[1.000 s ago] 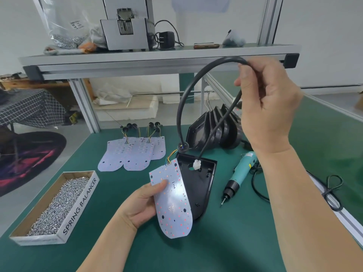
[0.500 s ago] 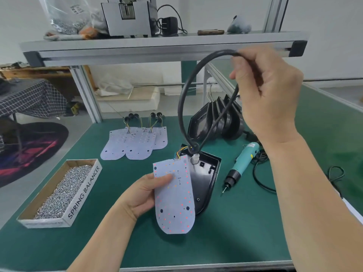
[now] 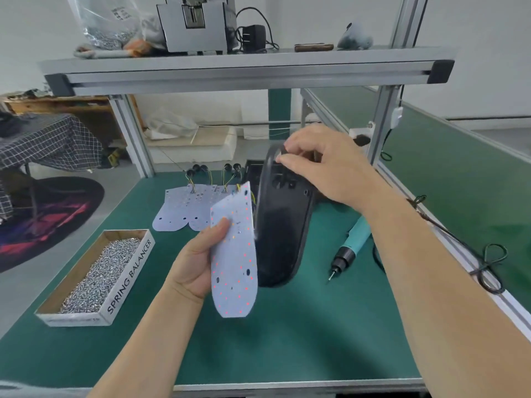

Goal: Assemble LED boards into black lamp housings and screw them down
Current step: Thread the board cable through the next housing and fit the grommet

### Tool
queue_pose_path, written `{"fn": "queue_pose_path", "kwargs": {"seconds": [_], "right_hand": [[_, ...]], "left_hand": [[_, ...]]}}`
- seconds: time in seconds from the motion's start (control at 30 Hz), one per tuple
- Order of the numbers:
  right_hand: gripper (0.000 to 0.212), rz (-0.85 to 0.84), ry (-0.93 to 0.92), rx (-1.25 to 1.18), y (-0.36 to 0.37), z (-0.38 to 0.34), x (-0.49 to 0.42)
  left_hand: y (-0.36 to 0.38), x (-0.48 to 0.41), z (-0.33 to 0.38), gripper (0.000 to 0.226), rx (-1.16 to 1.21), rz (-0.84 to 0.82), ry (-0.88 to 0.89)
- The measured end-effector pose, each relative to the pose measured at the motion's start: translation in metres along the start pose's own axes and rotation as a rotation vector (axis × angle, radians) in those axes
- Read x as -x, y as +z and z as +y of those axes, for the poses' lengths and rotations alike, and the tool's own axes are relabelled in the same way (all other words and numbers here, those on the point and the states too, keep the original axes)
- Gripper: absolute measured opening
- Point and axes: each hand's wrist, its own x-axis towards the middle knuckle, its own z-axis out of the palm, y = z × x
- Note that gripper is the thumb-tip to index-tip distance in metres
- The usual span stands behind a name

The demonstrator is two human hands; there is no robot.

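Black lamp housing (image 3: 283, 234) motion-blurred

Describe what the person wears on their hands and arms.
The left hand and right hand wear no gloves, and no rings show. The left forearm and right forearm are uncovered to the frame's edge: no sleeve, watch or band in view.

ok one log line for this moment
left hand holds LED board | right hand grips black housing, tilted | screwdriver lies on mat

The person's left hand (image 3: 196, 262) and right hand (image 3: 330, 168) were bare, both forearms uncovered to the frame's edge.
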Motion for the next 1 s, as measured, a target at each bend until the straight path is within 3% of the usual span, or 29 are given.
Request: {"fn": "queue_pose_path", "kwargs": {"seconds": [0.07, 0.1, 0.13, 0.17, 0.27, 0.33, 0.43, 0.5, 0.6, 0.67, 0.83, 0.93, 1.0], "right_hand": [[0.028, -0.077, 0.171, -0.606, 0.0, 0.01, 0.002], [0.04, -0.123, 0.274, -0.949, 0.003, 0.016, 0.004], [0.049, -0.181, 0.356, -1.194, 0.01, 0.023, 0.007], [0.056, -0.257, 0.394, -1.282, 0.02, 0.027, 0.013], [0.064, -0.354, 0.489, -0.996, 0.054, 0.022, 0.031], [0.062, -0.249, 0.49, -0.645, 0.063, 0.021, 0.036], [0.058, -0.016, 0.329, -0.03, 0.048, 0.038, 0.03], [0.06, 0.068, 0.351, 0.219, 0.031, 0.053, 0.027], [0.058, 0.048, 0.529, 0.548, 0.02, 0.084, 0.032], [0.053, 0.011, 0.637, 0.723, 0.02, 0.108, 0.044], [0.045, -0.001, 0.814, 0.74, 0.022, 0.147, 0.067], [0.036, -0.086, 0.754, 0.621, 0.035, 0.139, 0.064], [0.025, -0.034, 0.625, 0.498, 0.043, 0.12, 0.055]], "left_hand": [[0.001, 0.001, 0.0, 0.021, 0.061, 0.023, 0.03], [0.0, -0.001, -0.001, 0.023, 0.088, 0.037, 0.049], [0.002, -0.001, -0.002, 0.024, 0.097, 0.033, 0.044], [0.003, -0.001, -0.003, 0.019, 0.1, 0.019, 0.048], [0.008, 0.001, 0.0, 0.027, 0.09, -0.007, 0.049], [0.005, 0.002, 0.003, 0.051, 0.072, 0.039, 0.055], [-0.012, 0.005, 0.012, 0.086, 0.106, 0.107, 0.11], [-0.024, 0.01, 0.021, 0.07, 0.143, 0.154, 0.153], [-0.037, 0.018, 0.037, 0.03, 0.11, 0.226, 0.196], [-0.044, 0.021, 0.046, 0.031, 0.045, 0.269, 0.211], [-0.054, 0.026, 0.058, 0.043, -0.002, 0.282, 0.253], [-0.047, 0.02, 0.05, 0.03, -0.096, 0.219, 0.241], [-0.042, 0.014, 0.04, 0.035, -0.14, 0.196, 0.219]]}}
